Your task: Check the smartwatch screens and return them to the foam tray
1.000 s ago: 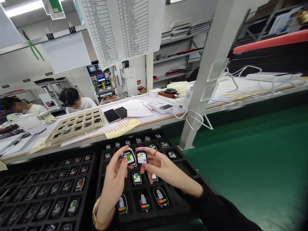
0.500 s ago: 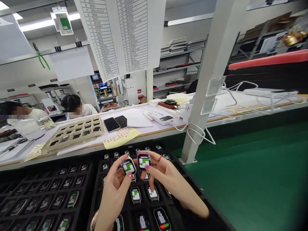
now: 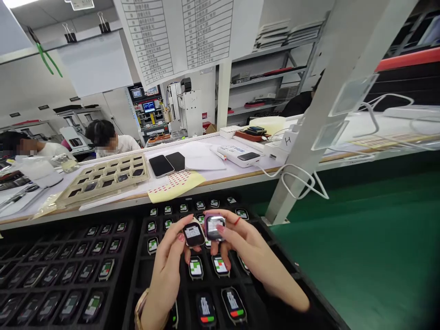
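My left hand (image 3: 169, 256) is closed around a light-rimmed smartwatch (image 3: 193, 234), whose dark screen shows white lines of text. Beside it, my right hand (image 3: 242, 243) grips a purple-rimmed smartwatch (image 3: 215, 227), with the thumb lying on its glass. The two watches are side by side, and I cannot tell whether they touch. Both are held above a black compartment tray (image 3: 142, 275) with lit smartwatches in its slots. Under my fingers lie a watch (image 3: 195, 267) with a green and white screen and another watch (image 3: 220, 266) beside it.
A second black tray (image 3: 115, 279) of watches stands at the left. Behind, the shelf bears a beige tray (image 3: 103, 178), two phones (image 3: 161, 166), a yellow sticker sheet (image 3: 175, 185) and a white box (image 3: 237, 156). A slanted post (image 3: 302, 151) with a looped cable rises at right. Two people sit beyond.
Both watch screens have switched from green and white blocks to text pages. My right thumb has moved onto its watch's screen. The view has shifted slightly, and both hands appear farther right.
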Motion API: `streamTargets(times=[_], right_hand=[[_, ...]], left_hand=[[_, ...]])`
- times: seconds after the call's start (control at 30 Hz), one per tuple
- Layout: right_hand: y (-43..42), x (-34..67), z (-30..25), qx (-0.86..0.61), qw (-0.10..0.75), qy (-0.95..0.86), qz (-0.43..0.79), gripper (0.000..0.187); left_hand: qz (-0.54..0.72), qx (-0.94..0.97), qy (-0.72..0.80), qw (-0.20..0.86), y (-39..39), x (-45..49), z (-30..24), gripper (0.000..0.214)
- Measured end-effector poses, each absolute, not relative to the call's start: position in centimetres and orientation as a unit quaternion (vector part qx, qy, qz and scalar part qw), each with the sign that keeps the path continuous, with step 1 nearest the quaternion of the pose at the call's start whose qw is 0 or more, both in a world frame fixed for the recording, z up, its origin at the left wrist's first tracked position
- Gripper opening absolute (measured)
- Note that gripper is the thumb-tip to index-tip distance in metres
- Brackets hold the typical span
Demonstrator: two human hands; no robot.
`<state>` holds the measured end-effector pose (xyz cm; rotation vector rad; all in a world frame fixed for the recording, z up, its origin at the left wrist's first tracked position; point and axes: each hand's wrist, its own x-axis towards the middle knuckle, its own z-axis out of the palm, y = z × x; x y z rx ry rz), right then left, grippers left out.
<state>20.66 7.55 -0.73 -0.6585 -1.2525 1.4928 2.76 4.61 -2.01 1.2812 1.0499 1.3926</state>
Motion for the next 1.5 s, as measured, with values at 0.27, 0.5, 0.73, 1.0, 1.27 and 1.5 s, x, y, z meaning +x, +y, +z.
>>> streamTargets(times=[0.27, 0.5, 0.73, 1.0, 1.27, 1.5], right_hand=[[7.9, 20.6, -1.2, -0.305, 0.494, -0.548, 0.602, 0.05], [7.7, 20.3, -1.0, -0.318, 0.484, -0.553, 0.599, 0.049], [7.6, 20.3, -0.8, -0.328, 0.485, -0.555, 0.591, 0.048], [7.6, 20.4, -0.6, -0.305, 0.478, -0.558, 0.606, 0.052], [8.0, 19.9, -1.2, -0.323, 0.502, -0.54, 0.593, 0.057], [7.8, 20.3, -1.0, -0.287, 0.498, -0.547, 0.609, 0.049]], left_hand=[[0.554, 0.54, 0.438, 0.458, 4.3, 3.0, -0.8, 0.04], [0.564, 0.531, 0.446, 0.447, 4.4, 3.3, -0.9, 0.039], [0.574, 0.537, 0.445, 0.428, 4.4, 3.1, -1.0, 0.037], [0.586, 0.531, 0.452, 0.412, 4.2, 3.2, -0.6, 0.038], [0.611, 0.5, 0.459, 0.407, 4.0, 3.8, -0.5, 0.039], [0.605, 0.523, 0.454, 0.392, 4.3, 3.3, -1.0, 0.031]])
